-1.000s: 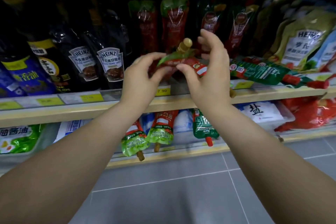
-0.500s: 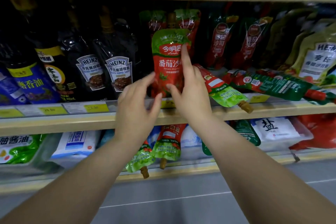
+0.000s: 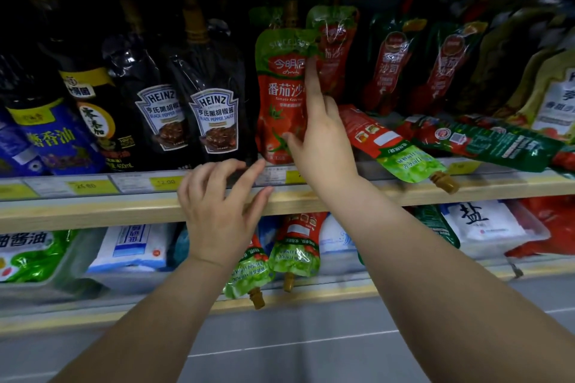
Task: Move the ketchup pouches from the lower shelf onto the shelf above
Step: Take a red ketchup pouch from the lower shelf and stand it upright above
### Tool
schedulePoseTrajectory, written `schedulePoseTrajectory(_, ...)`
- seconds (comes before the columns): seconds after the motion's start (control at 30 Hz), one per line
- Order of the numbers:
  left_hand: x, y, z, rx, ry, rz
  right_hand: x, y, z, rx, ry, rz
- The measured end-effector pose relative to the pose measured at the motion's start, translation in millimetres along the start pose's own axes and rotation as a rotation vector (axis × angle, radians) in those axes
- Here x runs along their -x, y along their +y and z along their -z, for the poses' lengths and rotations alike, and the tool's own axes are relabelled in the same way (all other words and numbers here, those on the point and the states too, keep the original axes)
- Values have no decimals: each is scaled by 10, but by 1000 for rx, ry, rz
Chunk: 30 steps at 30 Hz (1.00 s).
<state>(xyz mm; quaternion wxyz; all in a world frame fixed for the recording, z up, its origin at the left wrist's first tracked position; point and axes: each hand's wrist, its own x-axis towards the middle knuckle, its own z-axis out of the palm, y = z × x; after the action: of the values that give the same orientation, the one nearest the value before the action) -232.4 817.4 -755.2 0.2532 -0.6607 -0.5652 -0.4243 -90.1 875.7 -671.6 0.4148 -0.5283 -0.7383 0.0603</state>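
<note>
A red and green ketchup pouch (image 3: 280, 96) stands upright on the upper shelf (image 3: 93, 208), beside the black sauce pouches. My right hand (image 3: 323, 146) rests on its front, thumb low and index finger stretched up along its right edge. My left hand (image 3: 217, 211) hovers open at the shelf's front edge, just below the pouch, and holds nothing. Another ketchup pouch (image 3: 395, 146) lies flat on the upper shelf to the right, its spout over the edge. On the lower shelf (image 3: 326, 292), two ketchup pouches (image 3: 295, 246) (image 3: 249, 270) lie with their spouts toward me, partly hidden by my arms.
Heinz black pepper sauce pouches (image 3: 214, 115) and dark bottles (image 3: 90, 115) fill the upper shelf to the left. More red pouches (image 3: 389, 65) stand behind on the right, with a dark green pouch (image 3: 485, 141) lying in front. White salt bags (image 3: 479, 221) sit on the lower shelf. Grey floor tiles lie below.
The pouch went from being held flat in both hands to standing upright on the upper shelf. My left hand let go and dropped to the shelf edge; my right hand stays on the pouch.
</note>
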Motion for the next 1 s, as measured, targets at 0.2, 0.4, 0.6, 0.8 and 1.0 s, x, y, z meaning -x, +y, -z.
schedulePoseTrajectory(0.2, -8, 56, 20, 26, -37, 26, 221, 102, 325, 143, -30, 51)
schedulePoseTrajectory(0.4, -113, 395, 29, 149, -105, 27, 490, 467, 960, 675, -199, -15)
schedulePoseTrajectory(0.6, -429, 908, -83, 357, -295, -2, 540, 639, 1158, 656, -252, -46)
schedulePoseTrajectory(0.8, -701, 1238, -251, 464, -490, 29, 606, 690, 1348, 468, -32, 165)
schedulePoseTrajectory(1.0, -810, 1412, -258, 622, -407, 161, 581, 643, 1543, 315, 219, 267)
